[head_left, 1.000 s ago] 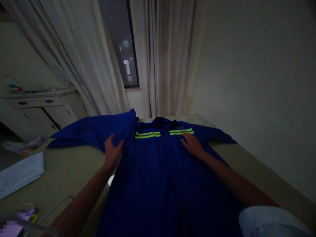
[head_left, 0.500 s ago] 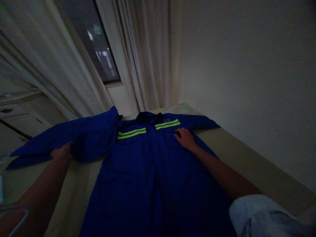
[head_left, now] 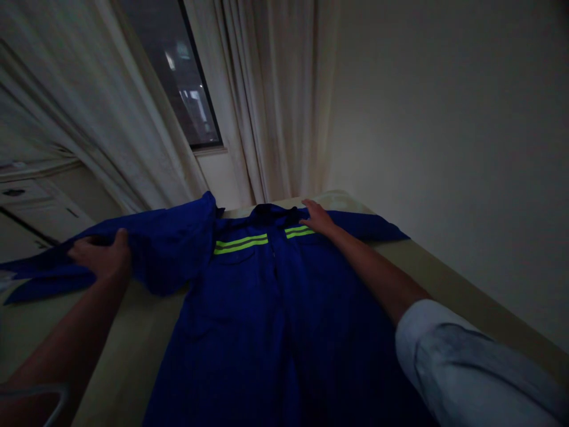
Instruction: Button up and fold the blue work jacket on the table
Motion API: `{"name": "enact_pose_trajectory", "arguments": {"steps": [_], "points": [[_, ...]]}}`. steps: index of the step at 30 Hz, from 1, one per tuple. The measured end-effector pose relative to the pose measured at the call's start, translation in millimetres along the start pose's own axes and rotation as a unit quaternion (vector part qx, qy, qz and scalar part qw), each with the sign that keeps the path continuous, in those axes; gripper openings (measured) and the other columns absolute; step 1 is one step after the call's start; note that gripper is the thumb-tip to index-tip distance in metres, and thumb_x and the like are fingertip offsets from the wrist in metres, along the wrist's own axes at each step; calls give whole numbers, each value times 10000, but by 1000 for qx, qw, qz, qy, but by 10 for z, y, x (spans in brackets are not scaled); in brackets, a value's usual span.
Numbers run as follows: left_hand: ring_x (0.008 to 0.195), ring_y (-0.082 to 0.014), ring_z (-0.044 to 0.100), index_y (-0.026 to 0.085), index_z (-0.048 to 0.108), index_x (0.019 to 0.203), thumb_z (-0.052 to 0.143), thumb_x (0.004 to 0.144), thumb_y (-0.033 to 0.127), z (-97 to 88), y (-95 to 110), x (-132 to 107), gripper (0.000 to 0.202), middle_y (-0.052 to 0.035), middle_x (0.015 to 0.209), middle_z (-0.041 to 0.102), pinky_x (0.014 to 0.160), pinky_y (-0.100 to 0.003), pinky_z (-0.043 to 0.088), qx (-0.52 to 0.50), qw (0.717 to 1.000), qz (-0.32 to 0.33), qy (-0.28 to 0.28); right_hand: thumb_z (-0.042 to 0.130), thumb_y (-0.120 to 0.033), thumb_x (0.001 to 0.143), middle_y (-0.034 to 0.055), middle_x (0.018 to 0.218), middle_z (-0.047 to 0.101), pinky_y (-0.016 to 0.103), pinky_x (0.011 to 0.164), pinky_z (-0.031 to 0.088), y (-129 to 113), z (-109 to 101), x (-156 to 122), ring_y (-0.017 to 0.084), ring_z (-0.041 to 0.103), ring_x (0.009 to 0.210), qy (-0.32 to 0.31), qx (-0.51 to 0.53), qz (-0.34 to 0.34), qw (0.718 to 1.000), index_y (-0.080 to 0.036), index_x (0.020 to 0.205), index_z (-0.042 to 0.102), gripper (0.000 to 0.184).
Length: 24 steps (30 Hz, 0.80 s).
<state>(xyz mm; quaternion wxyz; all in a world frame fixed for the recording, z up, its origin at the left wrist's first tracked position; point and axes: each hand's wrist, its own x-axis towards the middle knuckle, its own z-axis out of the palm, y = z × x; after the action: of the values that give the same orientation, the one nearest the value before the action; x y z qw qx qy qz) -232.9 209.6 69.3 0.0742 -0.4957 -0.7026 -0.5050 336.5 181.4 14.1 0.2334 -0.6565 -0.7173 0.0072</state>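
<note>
The blue work garment [head_left: 240, 320] lies lengthwise, collar [head_left: 267, 212] farthest. The left hand [head_left: 102, 255] clenches its sleeve [head_left: 171, 246] (well out to the side); the right hand [head_left: 316, 218] lies open, fingers released, near the collar.

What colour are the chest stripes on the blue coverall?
The chest stripes on the blue coverall are fluorescent yellow-green; the head view shows them best.

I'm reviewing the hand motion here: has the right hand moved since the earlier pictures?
Yes: the right hand has moved forward, from below the reflective stripe onto it, toward the coverall's collar.
</note>
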Motion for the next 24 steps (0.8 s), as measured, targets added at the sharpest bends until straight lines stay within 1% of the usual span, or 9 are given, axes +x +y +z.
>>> {"name": "enact_pose_trajectory", "arguments": {"steps": [3,6,9,12,14,18,21,23,24], "points": [[1134,-291,500,246,339,835,789,736,354,-43,84,13,473,-14,994,483,1162,-574,400,-6,990,-118,72,923,-306,722,224,1703,305,475,1256,306,-158,220,451,364,321,1566,-53,12,-44,998,-128,1648,322,1118],[1009,-249,533,243,343,789,741,747,365,-172,248,-12,418,3,889,480,1098,-535,469,14,998,-30,55,965,-290,649,219,1606,478,501,1185,377,-298,322,685,400,456,1470,-116,-1,-54,992,-184,1661,319,1206],[1026,-250,559,227,378,803,669,800,380,-303,418,-80,329,-14,910,506,1059,-493,491,40,995,88,20,902,-299,723,147,1316,723,420,1052,456,-361,280,762,354,632,1251,-173,-6,-71,982,-207,1482,603,821],[1131,-277,570,208,408,808,634,865,408,-372,580,-224,307,-35,952,528,1127,-549,422,64,970,234,-13,776,-476,855,99,987,786,333,879,484,-404,194,771,281,701,992,-280,43,-79,956,-164,1054,820,373],[1158,-270,579,189,468,808,636,903,406,-366,713,-400,290,-39,967,553,1199,-614,318,71,931,355,-52,695,-539,911,110,912,772,330,849,481,-482,187,763,263,694,920,-276,59,-60,958,-132,945,821,428],[1214,-270,609,199,641,894,611,949,331,-251,1030,-984,146,-69,1074,671,1280,-634,167,44,781,586,-213,537,-383,1023,137,1211,746,359,1049,440,-807,356,711,260,643,1154,-68,89,-82,990,-133,1173,759,367],[1392,-276,545,244,696,1166,612,971,335,-161,1121,-1476,232,-93,1375,663,1311,-569,168,-3,639,676,-367,540,-312,1015,108,1247,749,352,1083,449,-1025,506,628,255,650,1191,-161,121,-130,971,-144,1162,754,309],[1437,-272,522,269,603,1406,618,988,422,-135,1032,-1708,445,-103,1512,594,1307,-544,211,-29,613,665,-426,532,-303,1021,105,1223,761,345,1069,473,-1048,535,547,253,673,1173,-202,139,-140,959,-133,1134,759,305],[1437,-269,528,271,542,1483,599,1001,462,-133,951,-1780,521,-110,1539,575,1297,-538,242,-34,634,637,-438,503,-292,1035,108,1239,757,341,1075,474,-1021,525,500,244,675,1183,-188,155,-135,961,-129,1164,749,323]]}}
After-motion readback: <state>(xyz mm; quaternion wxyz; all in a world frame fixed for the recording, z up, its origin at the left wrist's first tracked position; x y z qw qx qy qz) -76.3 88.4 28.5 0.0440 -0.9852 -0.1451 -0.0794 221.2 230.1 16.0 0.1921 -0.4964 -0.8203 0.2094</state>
